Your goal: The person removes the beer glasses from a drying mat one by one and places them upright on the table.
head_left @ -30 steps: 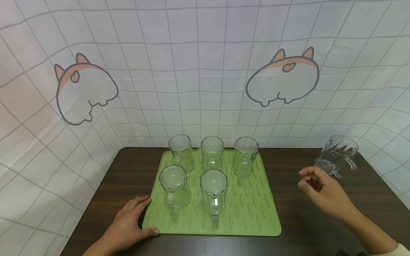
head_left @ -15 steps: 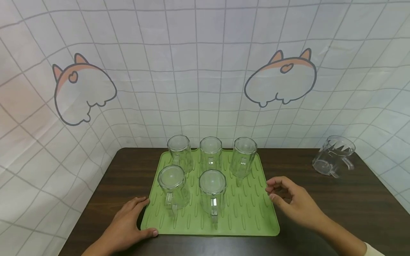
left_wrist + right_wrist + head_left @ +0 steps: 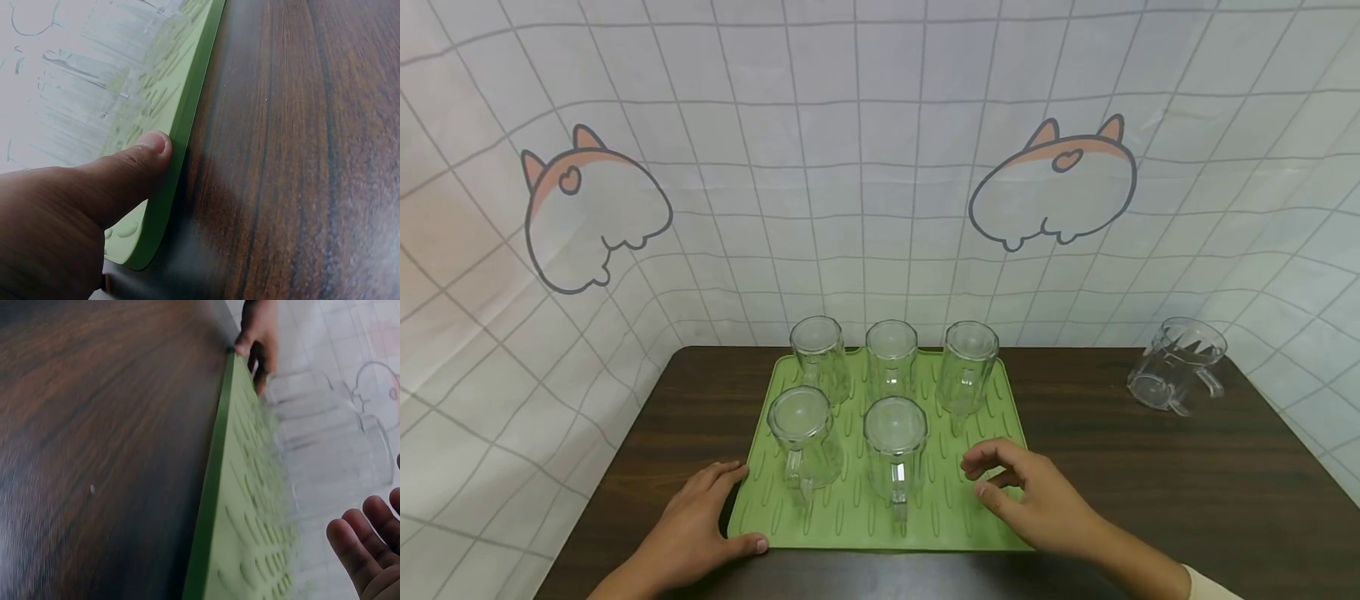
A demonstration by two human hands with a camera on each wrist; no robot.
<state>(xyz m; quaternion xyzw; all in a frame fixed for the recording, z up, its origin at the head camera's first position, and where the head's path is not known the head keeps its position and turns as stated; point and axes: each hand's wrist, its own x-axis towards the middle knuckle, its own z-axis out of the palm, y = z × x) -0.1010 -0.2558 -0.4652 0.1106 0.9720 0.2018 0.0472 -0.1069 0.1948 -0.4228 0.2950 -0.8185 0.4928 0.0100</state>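
My left hand [image 3: 692, 523] rests loosely on the green mat [image 3: 951, 521]; right hand [image 3: 1033, 502] empty, fingers apart: mid-loading, I'd guess, next needing that glass mug [image 3: 1174, 367] rightward.

A clear, upside-down glass mug [image 3: 895, 429] stands just left of my right hand [image 3: 1030, 496], a narrow gap apart, blocking a leftward pass. Another inverted clear mug [image 3: 967, 367] stands ahead, slightly left, with bare green ridged mat [image 3: 1000, 417] before it. Rightward, the dark wood table [image 3: 1135, 475] gives broad room, until an upright clear mug [image 3: 1176, 367] farther ahead.
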